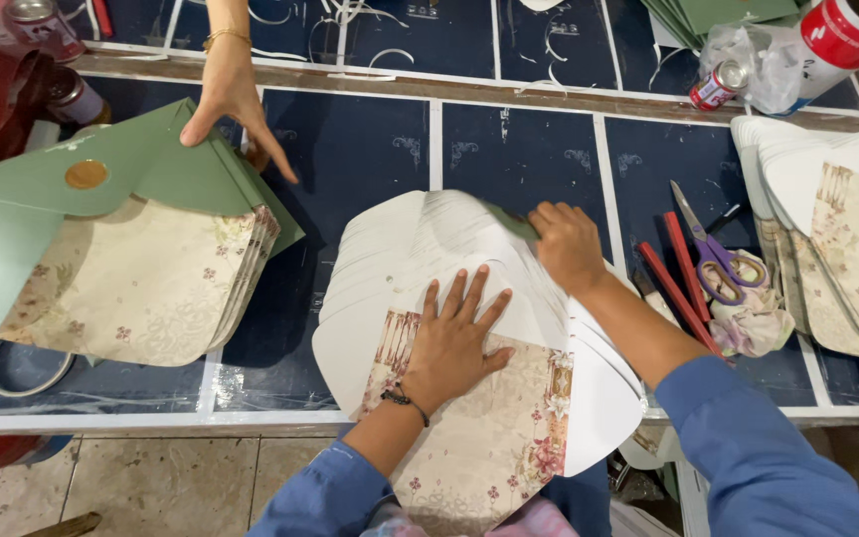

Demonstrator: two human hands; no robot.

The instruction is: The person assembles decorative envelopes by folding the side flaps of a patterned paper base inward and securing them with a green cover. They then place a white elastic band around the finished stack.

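Observation:
My left hand lies flat, fingers spread, on a fanned stack of white card sheets whose top sheet has a floral patterned panel. My right hand is closed on a dark green strip-like tool and presses it on the white flaps at the top of the stack. The stack overhangs the near edge of the dark blue table.
Another person's hand rests on a pile of green envelopes with floral lining at left. Purple-handled scissors, red pencils, crumpled cloth, a second card stack, cans and a tape roll lie around.

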